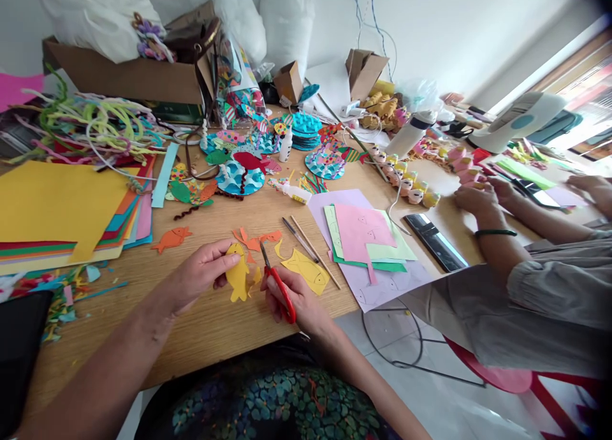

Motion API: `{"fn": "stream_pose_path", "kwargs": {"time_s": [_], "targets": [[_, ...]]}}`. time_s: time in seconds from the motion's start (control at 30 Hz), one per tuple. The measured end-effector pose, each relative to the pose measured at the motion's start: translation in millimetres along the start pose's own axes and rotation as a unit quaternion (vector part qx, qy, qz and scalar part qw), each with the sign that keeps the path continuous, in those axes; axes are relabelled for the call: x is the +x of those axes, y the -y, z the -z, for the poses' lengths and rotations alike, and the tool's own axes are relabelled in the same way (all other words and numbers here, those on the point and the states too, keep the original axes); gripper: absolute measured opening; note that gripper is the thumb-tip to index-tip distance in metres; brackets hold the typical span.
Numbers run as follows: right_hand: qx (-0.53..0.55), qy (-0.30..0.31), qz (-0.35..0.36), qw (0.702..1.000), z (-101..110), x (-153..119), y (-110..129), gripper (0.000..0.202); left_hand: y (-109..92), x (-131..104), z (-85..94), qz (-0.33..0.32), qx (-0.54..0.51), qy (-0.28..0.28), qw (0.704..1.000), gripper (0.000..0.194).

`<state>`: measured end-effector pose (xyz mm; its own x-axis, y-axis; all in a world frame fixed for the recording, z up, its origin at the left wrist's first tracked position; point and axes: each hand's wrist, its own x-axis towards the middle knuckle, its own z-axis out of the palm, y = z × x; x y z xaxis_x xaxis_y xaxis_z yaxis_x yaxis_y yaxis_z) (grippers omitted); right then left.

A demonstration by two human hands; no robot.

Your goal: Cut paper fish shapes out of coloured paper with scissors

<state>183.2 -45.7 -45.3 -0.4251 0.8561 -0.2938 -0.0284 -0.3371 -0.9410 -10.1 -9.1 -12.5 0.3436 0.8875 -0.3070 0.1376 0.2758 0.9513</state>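
Pinched between the fingers of my left hand (213, 268) is a yellow paper fish (238, 275), its head upward. My right hand (299, 296) grips red-handled scissors (285, 298), whose blades point up and away, just right of the fish. Orange paper scraps (253, 239) and small yellow offcuts lie under and beyond the blades. To the right of the scissors rests a yellow paper sheet (306, 270) with drawn fish outlines. An orange paper fish (173, 238) lies on the table left of my left hand.
Coloured paper sheets (62, 201) are stacked at left, near shredded scraps (67, 300). A pen (300, 239), a stick and pastel sheets (363, 229) lie at right, beside a phone (436, 242). Decorated blue discs (241, 175) and glue bottles stand behind. Another person's hands (482, 198) work at far right.
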Motion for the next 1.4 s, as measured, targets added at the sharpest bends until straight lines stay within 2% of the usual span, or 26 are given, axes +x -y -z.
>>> {"fn": "stream_pose_path", "kwargs": {"time_s": [0.2,0.3,0.4,0.5,0.73,0.8,0.9,1.1,1.23,1.4], "targets": [[-0.02,-0.031,0.059,0.998,-9.6,9.2,18.5,0.039,-3.1,-11.0,-9.1,-0.022,-0.024,-0.076,0.997,0.026],[0.009,-0.054,0.072,0.996,-19.9,15.3,25.6,0.044,-0.3,-13.8,-11.9,-0.041,-0.024,-0.109,0.993,0.024],[0.047,-0.047,0.08,0.995,-31.2,20.8,29.9,0.05,4.5,-15.2,-13.0,-0.059,-0.022,-0.128,0.99,0.023],[0.059,-0.045,0.083,0.994,-38.6,23.7,31.6,0.047,9.4,-16.0,-10.8,-0.068,-0.043,-0.145,0.986,0.024],[0.027,-0.058,0.08,0.995,-41.1,26.2,28.2,0.037,10.3,-19.6,-1.7,-0.074,-0.134,-0.177,0.972,0.025],[0.027,-0.064,0.08,0.994,-41.3,27.6,26.0,0.037,11.7,-22.2,-1.5,-0.067,-0.146,-0.171,0.972,0.028],[0.027,-0.067,0.077,0.994,-42.4,29.1,21.8,0.036,16.0,-27.0,-3.8,-0.059,-0.105,-0.156,0.98,0.026],[0.01,-0.038,0.062,0.997,-43.8,29.0,9.2,0.031,21.8,-31.9,-4.9,-0.061,-0.039,-0.185,0.98,0.024],[-0.015,-0.017,0.042,0.999,-39.0,25.2,-0.9,0.026,22.9,-31.8,13.6,-0.062,-0.014,-0.237,0.969,0.026],[-0.093,-0.042,0.057,0.993,-22.4,8.0,-8.8,0.015,13.5,-28.3,69.6,-0.061,0.042,-0.271,0.96,0.026]]}}
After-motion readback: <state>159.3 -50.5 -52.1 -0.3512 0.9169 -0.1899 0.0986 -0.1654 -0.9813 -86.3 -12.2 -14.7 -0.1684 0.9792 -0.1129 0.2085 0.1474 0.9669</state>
